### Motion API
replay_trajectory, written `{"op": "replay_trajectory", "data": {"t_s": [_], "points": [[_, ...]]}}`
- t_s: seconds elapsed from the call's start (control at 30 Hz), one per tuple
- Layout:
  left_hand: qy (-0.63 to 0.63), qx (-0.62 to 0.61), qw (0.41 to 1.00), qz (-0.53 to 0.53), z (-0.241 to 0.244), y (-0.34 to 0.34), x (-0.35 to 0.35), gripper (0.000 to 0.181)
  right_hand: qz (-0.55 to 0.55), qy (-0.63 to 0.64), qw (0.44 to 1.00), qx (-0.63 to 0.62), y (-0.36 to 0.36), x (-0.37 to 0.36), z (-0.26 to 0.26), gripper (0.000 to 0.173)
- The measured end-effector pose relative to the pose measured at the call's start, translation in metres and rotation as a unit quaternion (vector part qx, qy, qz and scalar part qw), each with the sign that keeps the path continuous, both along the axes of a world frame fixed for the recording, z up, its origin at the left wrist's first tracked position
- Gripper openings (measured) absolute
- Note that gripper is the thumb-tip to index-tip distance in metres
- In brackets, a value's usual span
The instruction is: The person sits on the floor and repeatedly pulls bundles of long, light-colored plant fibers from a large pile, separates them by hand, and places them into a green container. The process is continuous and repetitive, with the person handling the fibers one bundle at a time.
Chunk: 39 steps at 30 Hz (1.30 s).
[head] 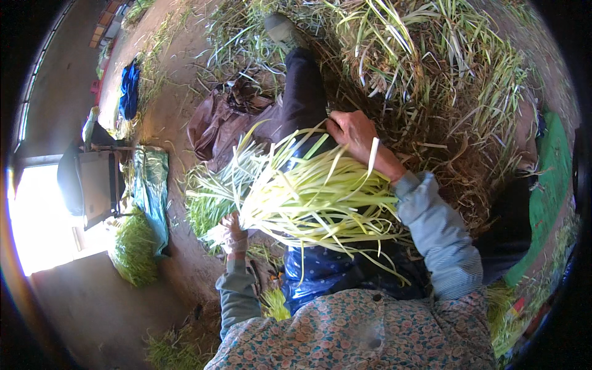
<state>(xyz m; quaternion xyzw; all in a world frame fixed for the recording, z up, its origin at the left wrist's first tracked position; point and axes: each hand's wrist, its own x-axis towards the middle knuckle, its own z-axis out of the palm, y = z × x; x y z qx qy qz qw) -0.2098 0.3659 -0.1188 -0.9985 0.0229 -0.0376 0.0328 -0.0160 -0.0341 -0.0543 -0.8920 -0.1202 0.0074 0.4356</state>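
Note:
A bundle of long yellow-green leafy stalks (pixel 319 194) lies across my lap, its leaves fanned out to the right. My left hand (pixel 235 233) is closed round the pale, narrow end of the bundle. Above the leaves my right hand (pixel 354 132) is bent with its fingers curled near the bundle's upper edge; whether a leaf is pinched in it cannot be told. Under the stalks shows a dark blue spotted apron (pixel 307 273). More green stalks (pixel 208 199) lie on the floor just beyond my left hand.
A large heap of loose stalks and dry roots (pixel 416 69) spreads ahead and to the right. A brown plastic sheet (pixel 212 125) lies beside my outstretched leg. Further left are a chair (pixel 97 182), a teal sheet (pixel 155 175) and a green bundle (pixel 134 252). Green cloth (pixel 548 194) lies far right.

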Motion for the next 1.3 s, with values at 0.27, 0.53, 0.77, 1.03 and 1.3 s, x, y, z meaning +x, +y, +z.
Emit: {"op": "replay_trajectory", "data": {"t_s": [0.27, 0.53, 0.77, 1.03, 1.3], "points": [[-0.023, 0.054, 0.998, -0.031, 0.033, -0.015, 0.013, 0.031, -0.092, 0.136, 0.986, -0.036, -0.056, -0.002, -0.066, 0.026], [0.023, 0.011, 1.000, 0.010, 0.043, -0.019, 0.005, 0.038, -0.129, 0.000, 0.984, 0.125, -0.110, -0.058, 0.072, 0.018], [0.013, -0.019, 1.000, -0.004, 0.033, -0.016, 0.004, 0.035, 0.134, -0.231, 0.958, -0.105, -0.043, -0.079, 0.062, 0.007], [-0.012, 0.014, 1.000, -0.007, -0.008, -0.005, -0.023, 0.027, -0.299, 0.034, 0.910, 0.286, -0.104, -0.075, 0.015, 0.022], [0.096, -0.230, 0.958, 0.144, -0.082, 0.017, -0.064, 0.032, -0.226, 0.011, 0.954, 0.196, -0.127, -0.111, 0.031, 0.021]]}}
